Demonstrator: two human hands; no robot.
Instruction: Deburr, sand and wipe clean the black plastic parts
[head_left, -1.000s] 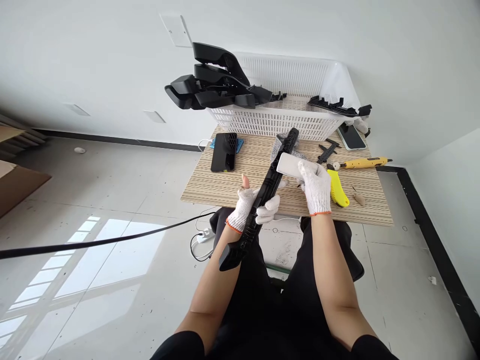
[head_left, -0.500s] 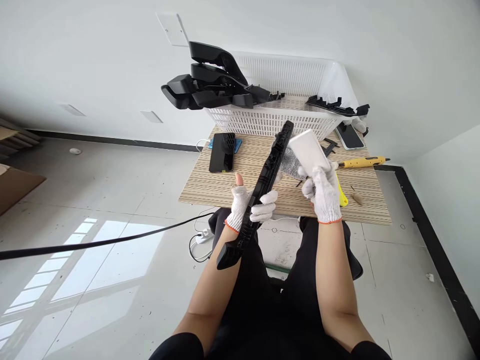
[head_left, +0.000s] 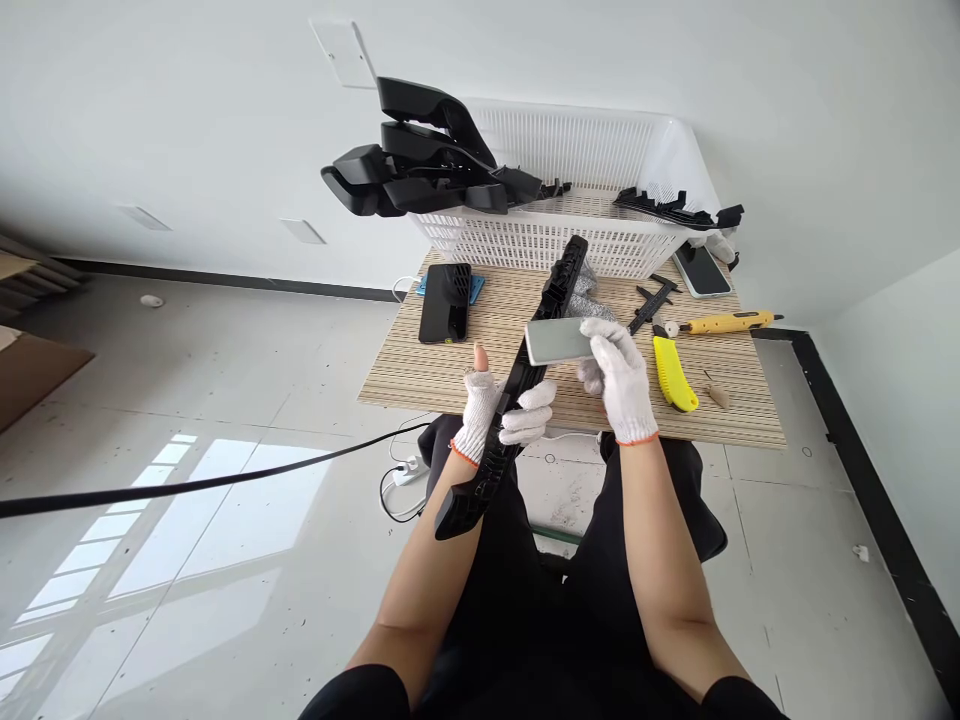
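My left hand (head_left: 501,412), in a white knit glove, is wrapped round the middle of a long black plastic strip (head_left: 525,375) that slants from my lap up over the striped table (head_left: 450,360). In my right hand (head_left: 615,375), gloved too, is a grey-white rectangular block (head_left: 559,341), pressed flat against the strip's upper part. A grey cloth (head_left: 592,300) lies under the strip's far end.
A white mesh basket (head_left: 570,240) at the table's back holds black plastic parts (head_left: 427,165), some overhanging left. A black phone (head_left: 446,302), a caliper (head_left: 651,300), a yellow utility knife (head_left: 673,372), a yellow tool (head_left: 724,323) and another phone (head_left: 701,270) lie on the table. A black cable (head_left: 187,485) crosses the floor.
My right hand lifted the block off the strip and tilted it up, then brought it back down flat against the strip. My left hand kept its hold.
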